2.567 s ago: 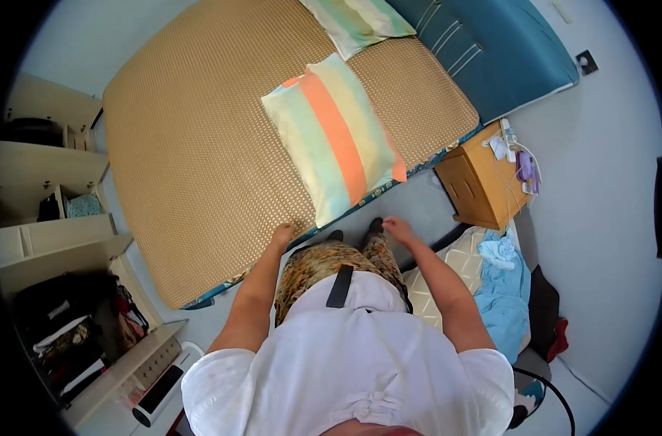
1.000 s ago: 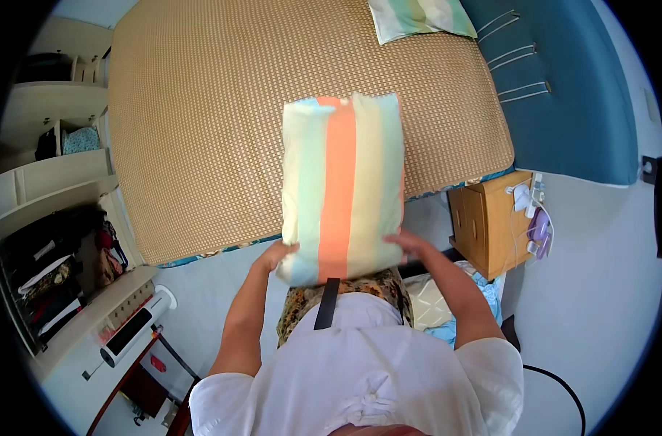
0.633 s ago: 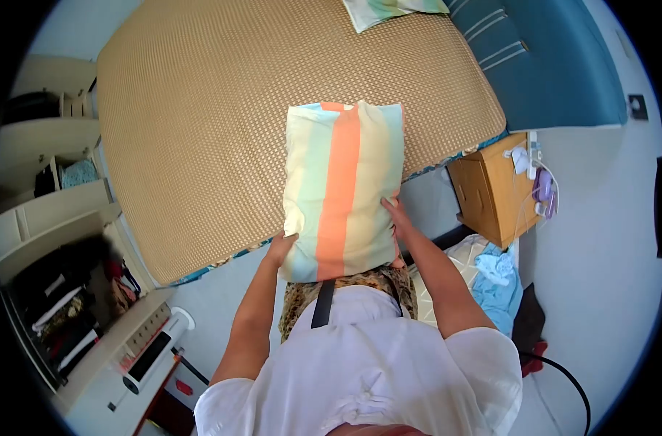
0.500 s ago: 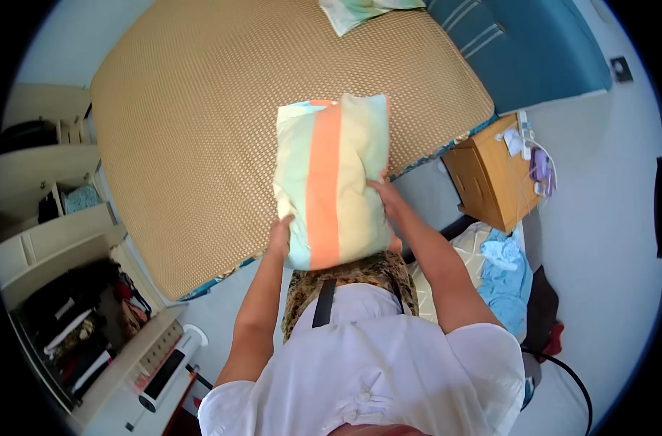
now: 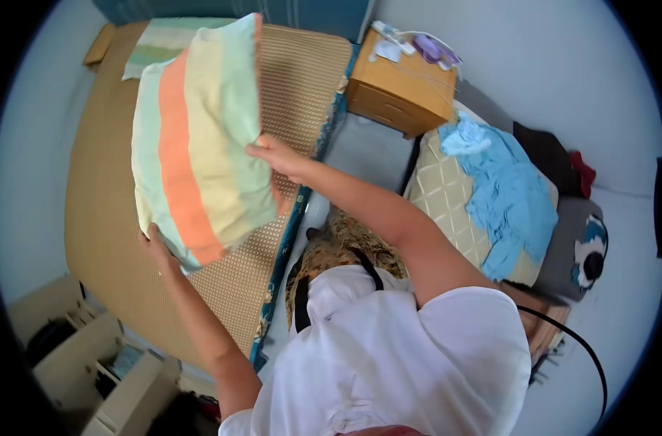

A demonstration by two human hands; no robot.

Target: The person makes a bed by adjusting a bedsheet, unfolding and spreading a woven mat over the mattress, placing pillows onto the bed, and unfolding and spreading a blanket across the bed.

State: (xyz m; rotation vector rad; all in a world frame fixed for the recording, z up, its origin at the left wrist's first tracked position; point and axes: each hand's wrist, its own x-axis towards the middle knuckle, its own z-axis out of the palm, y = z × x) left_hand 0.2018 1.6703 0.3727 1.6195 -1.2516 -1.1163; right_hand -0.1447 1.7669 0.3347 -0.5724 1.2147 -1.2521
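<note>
A plump pillow with pastel green, orange and yellow stripes is held up over the bed, tilted to the left. My left hand grips its lower left corner, thumb on the front face and the other fingers hidden behind. On its right edge my right hand is closed, pinching the fabric. Beneath the pillow lies the tan woven mat of the bed. A second striped pillow rests flat near the blue headboard, partly covered by the held one.
A wooden nightstand with a power strip and a purple item stands right of the bed. Light blue cloth lies on a cream quilted pad. Open shelving is at lower left. A black cable curves at right.
The pillow has moved up and left over the bed, held in both hands, and now looks tilted. My view has turned, so the headboard and nightstand appear farther left.
</note>
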